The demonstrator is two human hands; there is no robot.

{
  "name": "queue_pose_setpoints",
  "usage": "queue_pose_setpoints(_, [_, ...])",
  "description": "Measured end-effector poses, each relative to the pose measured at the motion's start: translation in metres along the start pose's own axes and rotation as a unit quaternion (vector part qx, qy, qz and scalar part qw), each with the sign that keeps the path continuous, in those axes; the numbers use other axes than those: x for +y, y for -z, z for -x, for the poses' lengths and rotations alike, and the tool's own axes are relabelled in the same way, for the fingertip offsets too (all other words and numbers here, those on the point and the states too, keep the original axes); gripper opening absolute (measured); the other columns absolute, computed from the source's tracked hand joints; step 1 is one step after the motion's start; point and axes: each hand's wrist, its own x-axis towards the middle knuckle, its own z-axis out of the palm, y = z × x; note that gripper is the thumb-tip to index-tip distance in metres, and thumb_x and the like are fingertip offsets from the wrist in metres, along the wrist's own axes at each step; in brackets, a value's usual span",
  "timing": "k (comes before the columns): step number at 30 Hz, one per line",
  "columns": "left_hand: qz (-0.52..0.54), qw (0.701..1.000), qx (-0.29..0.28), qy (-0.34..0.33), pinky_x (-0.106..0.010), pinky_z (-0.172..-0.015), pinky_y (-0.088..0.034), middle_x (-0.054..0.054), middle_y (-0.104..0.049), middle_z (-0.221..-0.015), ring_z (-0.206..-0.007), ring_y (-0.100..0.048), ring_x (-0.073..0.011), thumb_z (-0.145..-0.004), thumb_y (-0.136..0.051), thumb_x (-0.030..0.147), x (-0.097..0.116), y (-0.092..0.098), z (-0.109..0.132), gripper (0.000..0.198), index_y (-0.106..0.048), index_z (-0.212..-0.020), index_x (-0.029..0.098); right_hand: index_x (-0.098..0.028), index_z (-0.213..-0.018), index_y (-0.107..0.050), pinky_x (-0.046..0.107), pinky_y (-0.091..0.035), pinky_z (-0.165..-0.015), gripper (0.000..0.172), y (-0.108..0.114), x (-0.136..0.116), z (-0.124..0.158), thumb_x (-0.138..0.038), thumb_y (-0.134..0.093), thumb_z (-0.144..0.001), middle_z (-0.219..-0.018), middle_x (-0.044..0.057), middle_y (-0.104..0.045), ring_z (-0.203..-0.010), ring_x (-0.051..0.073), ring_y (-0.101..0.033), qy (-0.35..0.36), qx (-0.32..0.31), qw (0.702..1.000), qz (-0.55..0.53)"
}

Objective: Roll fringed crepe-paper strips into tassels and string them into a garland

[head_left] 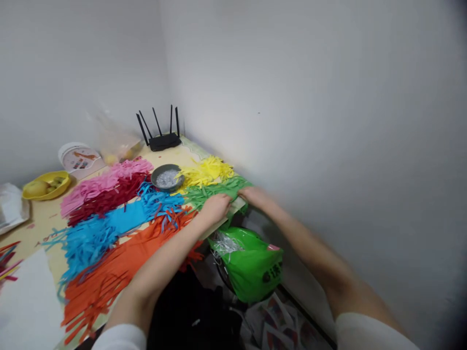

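My left hand (218, 206) is closed, its fingers pinching the near edge of some green fringed paper (207, 192) by the table corner. Just to the right, my right hand (253, 196) is also closed on the green paper, close to the wall. The fingertips of both are partly hidden. Yellow fringed paper (209, 170) lies right behind the green. To the left spread orange fringed paper (134, 255), blue fringed paper (91, 240), dark red fringed paper (105, 199) and pink fringed paper (102, 182).
A grey bowl (155, 181) of clear shreds stands behind the blue paper. A black router (165, 141) is in the corner; a yellow fruit dish (54, 197) sits at left. Below the table edge is a green plastic bag (251, 272). The wall (328, 121) rises close on the right.
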Motion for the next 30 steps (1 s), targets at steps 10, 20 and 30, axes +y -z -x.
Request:
queue_pose_setpoints(10, [0.004, 0.983, 0.008, 0.185, -0.034, -0.092, -0.050, -0.019, -0.070, -0.110, -0.108, -0.065, -0.0267, -0.091, -0.050, 0.021, 0.007, -0.052, -0.066, 0.027, -0.068, -0.109, 0.012, -0.015, -0.101, -0.065, 0.039, -0.053, -0.087, 0.022, 0.018, -0.002, -0.001, -0.034, -0.055, -0.096, -0.105, 0.006, -0.067, -0.095, 0.017, -0.064, -0.002, 0.000, 1.000, -0.030])
queue_pose_setpoints(20, [0.099, 0.957, 0.089, 0.256, -0.033, -0.085, -0.050, -0.018, -0.074, -0.097, -0.095, -0.069, -0.0253, -0.089, -0.048, 0.015, -0.003, -0.044, -0.077, 0.027, -0.074, -0.096, 0.013, -0.009, -0.124, -0.061, 0.037, -0.042, -0.103, 0.037, 0.013, -0.032, 0.030, -0.015, -0.040, -0.094, -0.121, 0.016, -0.066, -0.115, 0.024, -0.057, -0.009, 0.121, 0.983, -0.135])
queue_pose_setpoints(30, [0.200, 0.891, 0.339, 0.224, -0.033, -0.093, -0.046, -0.010, -0.073, -0.099, -0.098, -0.065, -0.0206, -0.086, -0.051, 0.017, -0.016, 0.027, -0.024, 0.019, -0.069, -0.091, 0.016, -0.016, -0.124, -0.059, 0.045, -0.050, -0.096, 0.032, -0.001, -0.063, -0.014, -0.029, -0.056, -0.095, -0.124, 0.011, -0.062, -0.109, 0.022, -0.062, -0.053, 0.161, 0.967, -0.192])
